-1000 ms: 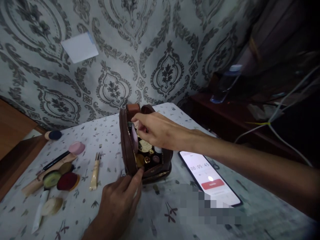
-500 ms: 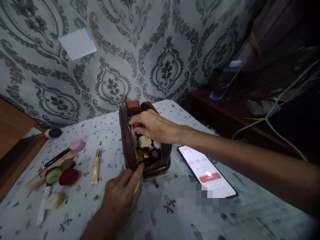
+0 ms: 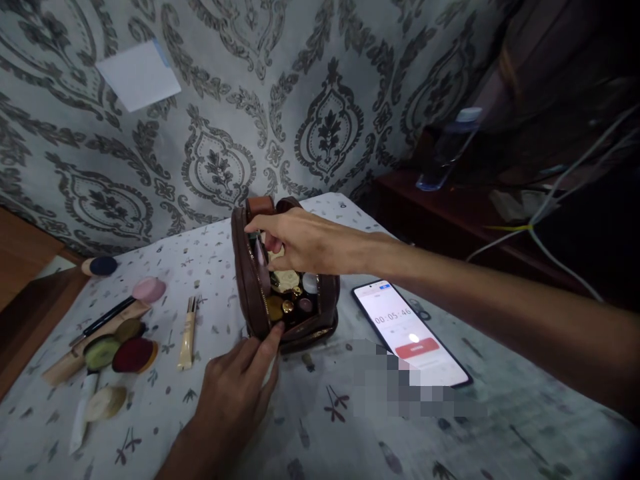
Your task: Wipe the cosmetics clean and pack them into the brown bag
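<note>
A brown zippered makeup bag (image 3: 246, 280) stands unzipped on the patterned cloth. Inside it are a round cream-coloured item (image 3: 286, 281), a white round cap (image 3: 311, 284), a pale pink tube (image 3: 260, 257) and several gold-topped items. Over the bag's far part hovers my right hand (image 3: 300, 240), its index finger stretched out and thumb apart, with no object visible between them. My left hand (image 3: 240, 383) pinches the near edge of the bag, index fingertip on the rim and the other fingers curled against the outside.
Left of the bag lie a yellow tube (image 3: 187, 333), a red round compact (image 3: 134, 355), a green round one (image 3: 101, 353), a pink sponge (image 3: 149, 289), a black pencil (image 3: 110, 316) and a white tube (image 3: 83, 417). A phone (image 3: 413, 337) showing a timer lies right; a bottle (image 3: 447, 150) stands beyond.
My right hand has lifted slightly, with its index finger now stretched out and apart from the thumb. The left hand keeps its hold on the bag's edge. The view has shifted a little.
</note>
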The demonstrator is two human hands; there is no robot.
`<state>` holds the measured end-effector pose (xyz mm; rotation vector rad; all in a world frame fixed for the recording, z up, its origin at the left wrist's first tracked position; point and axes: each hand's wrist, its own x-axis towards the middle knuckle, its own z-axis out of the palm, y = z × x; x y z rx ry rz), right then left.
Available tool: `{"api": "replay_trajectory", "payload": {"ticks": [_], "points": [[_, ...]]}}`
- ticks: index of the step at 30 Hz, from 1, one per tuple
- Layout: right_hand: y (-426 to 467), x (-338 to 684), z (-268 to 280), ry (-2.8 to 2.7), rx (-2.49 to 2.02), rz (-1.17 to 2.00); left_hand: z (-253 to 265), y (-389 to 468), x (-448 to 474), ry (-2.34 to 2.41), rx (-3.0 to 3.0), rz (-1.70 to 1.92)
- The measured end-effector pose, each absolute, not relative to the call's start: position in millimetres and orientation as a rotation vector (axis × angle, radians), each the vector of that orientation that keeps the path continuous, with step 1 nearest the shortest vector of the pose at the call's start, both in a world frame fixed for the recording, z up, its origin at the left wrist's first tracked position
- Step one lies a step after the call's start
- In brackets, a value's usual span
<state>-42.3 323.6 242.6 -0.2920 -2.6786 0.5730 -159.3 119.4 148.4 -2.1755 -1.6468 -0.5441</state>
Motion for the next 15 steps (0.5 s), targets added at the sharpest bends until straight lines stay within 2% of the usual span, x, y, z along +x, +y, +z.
{"api": "replay_trajectory", "payload": {"ticks": [10,15], "points": [[318,-47,240,-2.73,-0.387,0.489,146,119,-161,-1.65,-2.209,-0.54],[297,-31,246,-2.7,-0.407,0.339,148,120,-160,-1.63,-2.168,-0.536]]}}
